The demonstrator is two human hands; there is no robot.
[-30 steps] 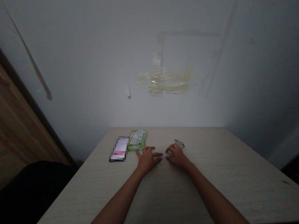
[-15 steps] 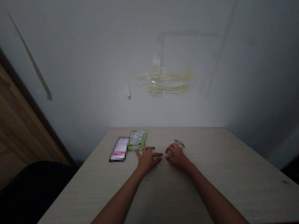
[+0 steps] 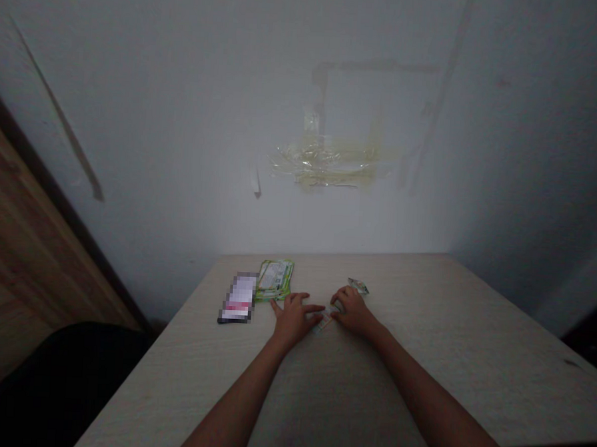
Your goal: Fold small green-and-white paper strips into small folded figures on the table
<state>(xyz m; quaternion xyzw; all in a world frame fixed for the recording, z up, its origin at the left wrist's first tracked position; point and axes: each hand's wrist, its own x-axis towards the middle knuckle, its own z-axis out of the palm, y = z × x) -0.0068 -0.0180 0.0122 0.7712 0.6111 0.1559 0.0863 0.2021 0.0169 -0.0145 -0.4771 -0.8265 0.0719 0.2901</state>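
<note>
A small, pale printed piece of paper (image 3: 325,321) lies on the table between my hands, partly covered by fingers. My left hand (image 3: 292,318) rests with its fingers spread, the index finger and thumb reaching onto the paper's left side. At the paper's right end, my right hand (image 3: 352,312) is curled, with thumb and bent fingers closed around its edge. Just beyond the right hand lies a small torn-looking printed piece (image 3: 358,286). Print details are too dim to read.
A stack of green-edged printed sheets (image 3: 276,276) lies left of my left hand, next to a blurred-out phone-like device (image 3: 239,299). The pale wooden table (image 3: 394,388) meets a wall (image 3: 184,111) with tape patches. A dark chair-like shape (image 3: 65,378) stands at left.
</note>
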